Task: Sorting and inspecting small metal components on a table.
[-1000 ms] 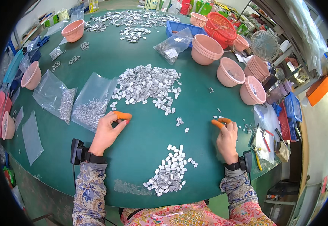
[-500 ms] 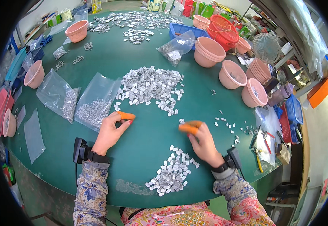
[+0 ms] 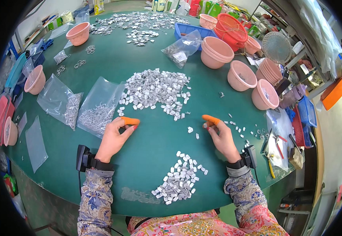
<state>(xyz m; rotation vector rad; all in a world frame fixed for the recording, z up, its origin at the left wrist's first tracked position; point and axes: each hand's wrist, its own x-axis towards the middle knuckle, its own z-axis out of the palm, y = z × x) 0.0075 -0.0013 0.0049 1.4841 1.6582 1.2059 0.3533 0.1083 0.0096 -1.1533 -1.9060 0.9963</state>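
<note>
My left hand rests on the green table, its thumb and orange-covered index finger stretched out with a narrow gap between them. Nothing shows in it. Beside it lies a clear bag of small grey hooked parts. Across from it, my right hand has its orange-covered index finger and thumb apart; a tiny greyish spot by the thumb is too small to name. Two small white-grey clips lie to its left. A big heap of similar clips sits beyond my hands, and a smaller heap near me.
Pink baskets line the right side, near a blue tray. Pliers lie at the right edge. Several loose clips are scattered right of my right hand. Another clear bag lies at left; more parts spread at the back.
My right hand has moved right, away from the loose clips between my hands, and its index finger and thumb are apart. My left hand has stayed in place.
</note>
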